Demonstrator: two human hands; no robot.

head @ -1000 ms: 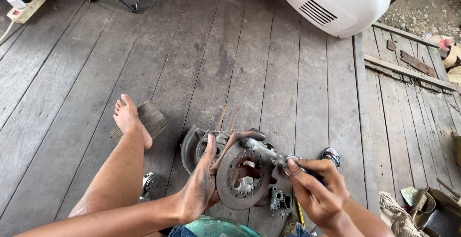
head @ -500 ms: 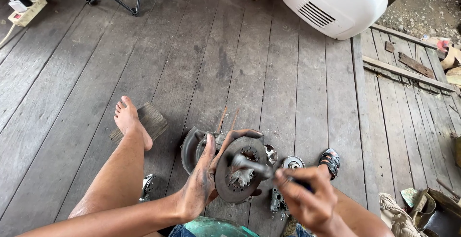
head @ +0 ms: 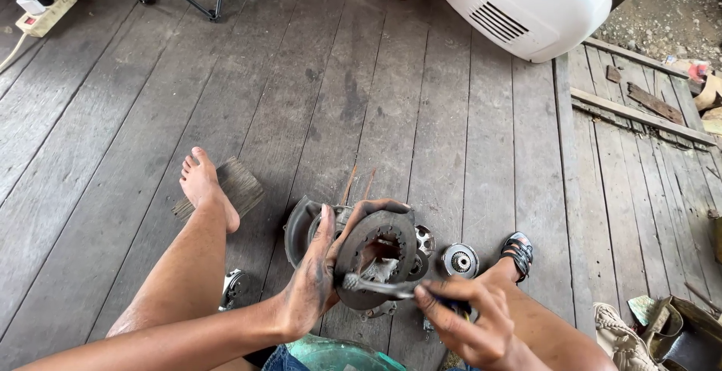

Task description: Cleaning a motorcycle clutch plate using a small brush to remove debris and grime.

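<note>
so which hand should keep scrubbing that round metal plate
Right. The right hand grips the small brush, whose head lies against the round metal plate. The left hand is wrapped around the plate's rim, holding it upright, so it looks better kept as the steadying hand.

Rusty dark-grey ring plate (head: 376, 254) sat on weathered grey planks (head: 316, 108); beyond it white slatted-vent housing (head: 526, 6), left a beige power strip (head: 47, 12).
</note>
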